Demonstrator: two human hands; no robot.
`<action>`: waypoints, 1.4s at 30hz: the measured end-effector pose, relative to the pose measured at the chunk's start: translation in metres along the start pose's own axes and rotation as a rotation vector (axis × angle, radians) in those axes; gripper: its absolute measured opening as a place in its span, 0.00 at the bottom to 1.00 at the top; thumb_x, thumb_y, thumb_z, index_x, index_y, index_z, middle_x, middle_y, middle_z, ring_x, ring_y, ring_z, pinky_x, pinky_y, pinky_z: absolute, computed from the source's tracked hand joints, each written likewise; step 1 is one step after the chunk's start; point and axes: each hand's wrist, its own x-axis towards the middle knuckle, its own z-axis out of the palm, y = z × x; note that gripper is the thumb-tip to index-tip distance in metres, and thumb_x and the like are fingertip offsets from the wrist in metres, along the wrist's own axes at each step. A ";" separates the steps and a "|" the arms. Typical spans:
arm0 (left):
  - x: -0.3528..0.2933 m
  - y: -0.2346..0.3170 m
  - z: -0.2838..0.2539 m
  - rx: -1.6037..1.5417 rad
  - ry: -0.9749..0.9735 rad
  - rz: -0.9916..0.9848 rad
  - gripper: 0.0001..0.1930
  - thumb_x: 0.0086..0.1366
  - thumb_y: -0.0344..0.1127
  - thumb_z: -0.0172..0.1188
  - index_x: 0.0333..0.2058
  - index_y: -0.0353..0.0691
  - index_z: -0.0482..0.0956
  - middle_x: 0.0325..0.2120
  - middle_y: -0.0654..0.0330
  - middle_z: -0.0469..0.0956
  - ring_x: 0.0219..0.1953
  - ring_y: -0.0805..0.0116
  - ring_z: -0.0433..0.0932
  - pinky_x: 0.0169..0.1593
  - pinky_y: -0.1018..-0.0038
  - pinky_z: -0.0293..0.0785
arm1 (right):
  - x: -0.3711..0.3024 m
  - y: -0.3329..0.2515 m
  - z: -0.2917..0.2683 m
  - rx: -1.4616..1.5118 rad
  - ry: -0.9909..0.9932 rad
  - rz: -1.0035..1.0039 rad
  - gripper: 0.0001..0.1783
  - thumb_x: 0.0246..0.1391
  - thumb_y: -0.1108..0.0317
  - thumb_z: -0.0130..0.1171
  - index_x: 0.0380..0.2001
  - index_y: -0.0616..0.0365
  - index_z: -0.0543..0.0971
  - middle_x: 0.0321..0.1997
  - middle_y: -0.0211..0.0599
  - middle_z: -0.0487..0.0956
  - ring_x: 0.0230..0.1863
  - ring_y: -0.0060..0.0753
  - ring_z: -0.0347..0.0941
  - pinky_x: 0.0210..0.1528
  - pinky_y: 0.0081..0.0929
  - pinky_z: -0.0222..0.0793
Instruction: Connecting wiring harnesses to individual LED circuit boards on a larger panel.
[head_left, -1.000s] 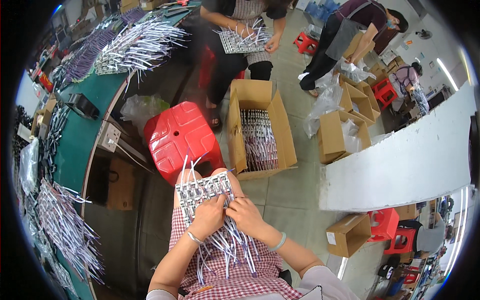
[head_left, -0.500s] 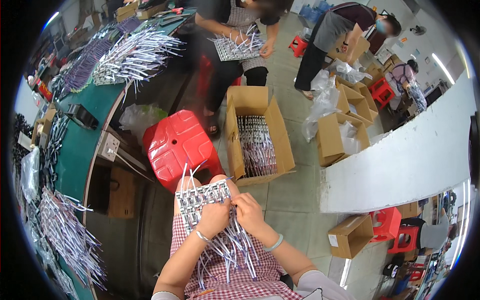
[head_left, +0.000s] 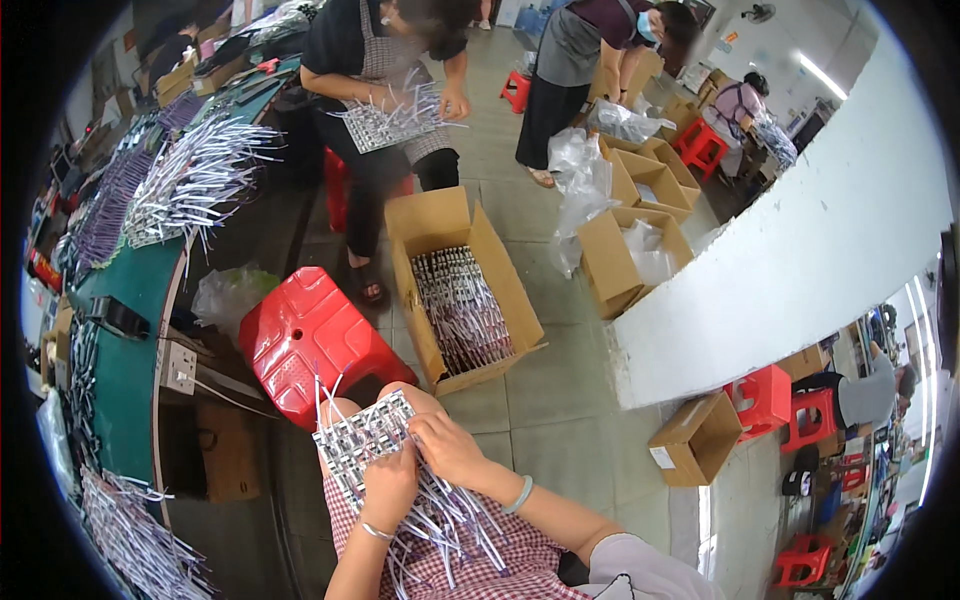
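On my lap, over a red-and-white checked apron point(head_left: 350, 512), lies a panel of small circuit boards point(head_left: 345, 447). White and purple wires point(head_left: 445, 525) trail from it toward me, and a few stick up at its far left corner. My left hand point(head_left: 390, 490) is closed in a pinch over the panel's near right part. Beside it, my right hand point(head_left: 448, 450) has its fingers bent together at the panel's right edge. The fingertips of both hands nearly meet; whatever is between them is too small or hidden to make out.
A red stool point(head_left: 310, 340) stands ahead of my knees, beside an open carton point(head_left: 520, 335) of wired panels. The green workbench point(head_left: 135, 370) at left bears bundles of wired boards point(head_left: 190, 185). Across from me, a seated person handles another panel point(head_left: 385, 122). A white pillar point(head_left: 740, 290) rises at right.
The view has swung, so the carton, stool and bench sit further left. My hands stay at the panel's right side, with the right hand now further over its edge.
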 end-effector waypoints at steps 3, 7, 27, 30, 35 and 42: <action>-0.005 0.013 -0.008 0.157 -0.010 0.132 0.17 0.55 0.29 0.56 0.44 0.31 0.79 0.25 0.58 0.77 0.31 0.61 0.78 0.36 0.65 0.74 | 0.001 0.000 -0.002 -0.037 -0.041 -0.015 0.14 0.50 0.76 0.54 0.42 0.64 0.72 0.50 0.45 0.71 0.53 0.50 0.67 0.56 0.39 0.67; -0.011 0.018 -0.008 0.101 -0.039 0.145 0.16 0.55 0.30 0.56 0.42 0.30 0.79 0.25 0.56 0.77 0.31 0.60 0.78 0.36 0.66 0.73 | -0.001 -0.005 -0.008 -0.090 -0.105 -0.021 0.17 0.47 0.77 0.56 0.43 0.65 0.73 0.54 0.44 0.70 0.54 0.49 0.67 0.58 0.37 0.67; -0.057 0.055 -0.025 -0.202 -0.072 0.032 0.22 0.57 0.33 0.65 0.51 0.34 0.77 0.45 0.51 0.75 0.55 0.51 0.71 0.63 0.55 0.65 | 0.028 0.008 -0.011 0.606 0.101 0.333 0.18 0.56 0.80 0.57 0.51 0.64 0.77 0.54 0.44 0.79 0.56 0.36 0.76 0.59 0.31 0.71; -0.058 0.051 -0.040 -0.394 -0.026 -0.040 0.17 0.58 0.30 0.64 0.47 0.35 0.79 0.43 0.51 0.77 0.52 0.51 0.74 0.59 0.57 0.69 | 0.048 0.005 0.003 0.716 -0.031 0.353 0.19 0.56 0.80 0.58 0.52 0.64 0.77 0.54 0.43 0.79 0.56 0.33 0.76 0.59 0.31 0.71; -0.046 0.024 -0.060 -0.544 0.332 -0.344 0.14 0.59 0.18 0.59 0.44 0.34 0.80 0.37 0.49 0.80 0.38 0.53 0.80 0.42 0.67 0.76 | 0.056 -0.004 0.021 0.532 -0.105 0.134 0.11 0.51 0.76 0.65 0.40 0.60 0.82 0.45 0.42 0.82 0.46 0.40 0.79 0.48 0.32 0.74; -0.029 -0.025 -0.060 -0.549 0.482 -0.561 0.17 0.61 0.20 0.58 0.50 0.34 0.79 0.39 0.47 0.81 0.35 0.56 0.81 0.39 0.68 0.78 | 0.014 -0.011 0.007 0.284 -0.118 -0.164 0.10 0.51 0.76 0.63 0.38 0.59 0.83 0.44 0.39 0.83 0.45 0.41 0.79 0.51 0.37 0.72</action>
